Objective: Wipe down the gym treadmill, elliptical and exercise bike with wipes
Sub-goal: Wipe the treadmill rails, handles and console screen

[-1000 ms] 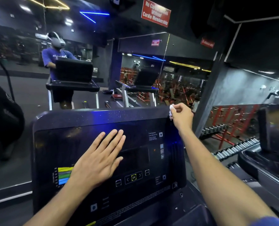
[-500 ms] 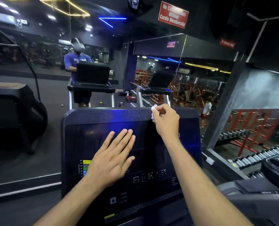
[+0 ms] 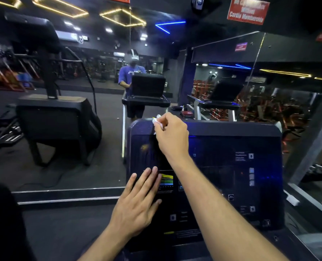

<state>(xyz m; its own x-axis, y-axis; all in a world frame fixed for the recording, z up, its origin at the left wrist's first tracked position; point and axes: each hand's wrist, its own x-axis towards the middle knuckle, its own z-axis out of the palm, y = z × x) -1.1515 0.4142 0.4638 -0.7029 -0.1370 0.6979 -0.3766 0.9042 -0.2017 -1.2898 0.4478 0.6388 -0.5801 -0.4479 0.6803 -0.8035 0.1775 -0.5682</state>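
Observation:
A dark treadmill console (image 3: pixel 222 166) with a screen and small buttons fills the lower right of the head view. My right hand (image 3: pixel 172 136) is at the console's upper left corner, pinching a small white wipe (image 3: pixel 158 121) against the top edge. My left hand (image 3: pixel 138 202) lies flat with straight fingers on the console's lower left part, beside a small coloured bar graphic (image 3: pixel 166 180).
A wall mirror (image 3: pixel 81 110) stands just beyond the console and reflects a person in a blue shirt, treadmills and a black stair machine (image 3: pixel 58 117). A metal ledge (image 3: pixel 68 196) runs below the mirror. Red weight racks (image 3: pixel 278 110) lie to the right.
My right hand has slid the wipe leftward along the console's top edge, from the right corner to the left corner. My left hand has moved toward the console's lower left.

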